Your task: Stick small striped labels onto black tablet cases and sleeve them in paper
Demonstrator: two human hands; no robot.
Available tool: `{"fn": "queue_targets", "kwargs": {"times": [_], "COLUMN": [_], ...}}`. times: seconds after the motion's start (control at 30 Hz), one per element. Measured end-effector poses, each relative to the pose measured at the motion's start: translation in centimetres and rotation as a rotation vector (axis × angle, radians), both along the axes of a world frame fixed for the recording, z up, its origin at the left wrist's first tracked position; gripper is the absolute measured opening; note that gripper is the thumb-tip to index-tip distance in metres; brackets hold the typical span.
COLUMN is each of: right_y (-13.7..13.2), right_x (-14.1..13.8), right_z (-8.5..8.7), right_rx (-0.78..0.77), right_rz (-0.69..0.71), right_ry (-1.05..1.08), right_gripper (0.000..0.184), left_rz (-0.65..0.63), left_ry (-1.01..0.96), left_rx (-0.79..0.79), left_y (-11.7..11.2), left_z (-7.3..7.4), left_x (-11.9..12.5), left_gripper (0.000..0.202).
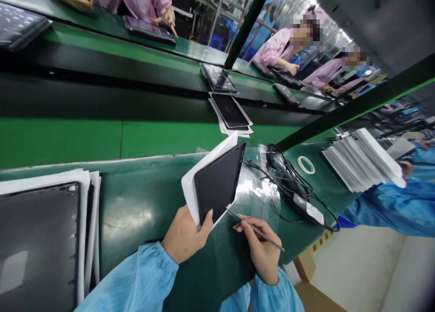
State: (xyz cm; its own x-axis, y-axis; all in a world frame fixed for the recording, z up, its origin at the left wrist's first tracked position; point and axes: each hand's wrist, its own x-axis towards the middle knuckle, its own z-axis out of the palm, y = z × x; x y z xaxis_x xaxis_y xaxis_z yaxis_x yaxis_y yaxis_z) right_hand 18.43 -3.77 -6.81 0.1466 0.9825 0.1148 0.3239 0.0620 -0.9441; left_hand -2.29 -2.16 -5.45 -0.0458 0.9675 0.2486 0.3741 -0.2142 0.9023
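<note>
Well, the left hand (185, 235) is closed around the lower edge of a black tablet (219, 180), thumb resting on its dark face, and a white paper sheet (189, 185) sits behind the tablet, the pair apparently held up above the green tabletop (136, 212). The right hand (261, 253) is closed too, its fingers pinching a slim stylus (261, 230) whose tip points to the tablet's lower edge, just beside it; actual contact is hard to tell. As far as things lie now, some tablets look dealt with: a pile of dark tablets (37, 239) with white sheets between them sits at the left of the tabletop, and another tablet on paper (230, 112) rests on the green belt (163, 137) beyond. A thick bundle of white sheets (363, 160) on the right looks unused. Clear plastic film (253, 198) lies under the hands, near a roll of tape (306, 164) and a black charger with tangled cable (306, 210), and a co-worker's blue sleeve (384, 207) reaches in at the right.
</note>
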Motion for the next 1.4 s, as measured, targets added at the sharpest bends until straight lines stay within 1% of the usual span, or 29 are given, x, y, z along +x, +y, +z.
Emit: {"fn": "queue_targets", "kwargs": {"times": [0.07, 0.2, 0.27, 0.37, 0.43, 0.53, 0.63, 0.77, 0.83, 0.93, 1.0, 1.07, 1.17, 1.3, 1.4], "right_y": [0.2, 1.0, 1.4, 1.7, 1.7, 1.6, 1.6, 2.0, 2.2, 2.2, 1.9, 1.4, 0.9, 0.8, 0.9], "right_x": [0.0, 0.1, 0.2, 0.3, 0.3, 0.3, 0.5, 0.6, 0.3, -0.5, -1.1, -1.5, -1.6, -1.3, -1.0], "right_z": [-0.1, -0.1, -0.1, -0.2, -0.3, -0.2, 0.3, 1.3, 1.6, 1.5, 1.1, 0.7, 0.5, 0.8, 1.0], "right_rx": [0.007, 0.032, 0.034, 0.022, 0.009, -0.009, -0.034, -0.127, -0.15, -0.174, -0.167, -0.101, -0.01, -0.051, -0.065], "right_rz": [-0.045, -0.158, -0.197, -0.233, -0.226, -0.191, -0.185, -0.167, -0.139, -0.055, 0.018, 0.083, 0.158, 0.194, 0.197], "right_ry": [0.098, 0.364, 0.428, 0.462, 0.474, 0.483, 0.516, 0.563, 0.564, 0.543, 0.472, 0.34, 0.194, 0.219, 0.264], "right_gripper": [0.012, 0.03, 0.035, 0.038, 0.037, 0.03, 0.023, 0.019, 0.019, 0.02, 0.016, 0.01, 0.016, 0.022, 0.023], "left_rz": [0.022, 0.114, 0.137, 0.186, 0.234, 0.296, 0.311, 0.307, 0.3, 0.238, 0.197, 0.164, 0.098, 0.078, 0.112], "left_ry": [0.008, -0.078, -0.118, -0.188, -0.255, -0.354, -0.406, -0.429, -0.436, -0.412, -0.392, -0.356, -0.234, -0.051, 0.05], "left_rx": [-0.033, -0.096, -0.126, -0.167, -0.196, -0.236, -0.252, -0.28, -0.278, -0.238, -0.205, -0.166, -0.123, -0.056, 0.012], "left_y": [0.2, 0.9, 1.2, 1.6, 1.7, 2.0, 2.1, 2.1, 2.2, 2.8, 3.7, 4.6, 5.6, 5.2, 4.3], "left_z": [-0.1, -0.4, -0.5, -0.5, -0.7, -1.1, -1.3, -0.7, -0.4, -0.1, 0.0, 0.0, 0.2, 0.5, 0.7], "left_x": [-0.1, 0.0, -0.1, -0.4, -0.8, -1.3, -1.6, -1.5, -1.4, -1.4, -1.2, -1.0, -0.7, -0.4, -0.2], "left_gripper": [0.022, 0.027, 0.032, 0.041, 0.046, 0.048, 0.048, 0.048, 0.048, 0.044, 0.042, 0.037, 0.024, 0.009, 0.007]}}
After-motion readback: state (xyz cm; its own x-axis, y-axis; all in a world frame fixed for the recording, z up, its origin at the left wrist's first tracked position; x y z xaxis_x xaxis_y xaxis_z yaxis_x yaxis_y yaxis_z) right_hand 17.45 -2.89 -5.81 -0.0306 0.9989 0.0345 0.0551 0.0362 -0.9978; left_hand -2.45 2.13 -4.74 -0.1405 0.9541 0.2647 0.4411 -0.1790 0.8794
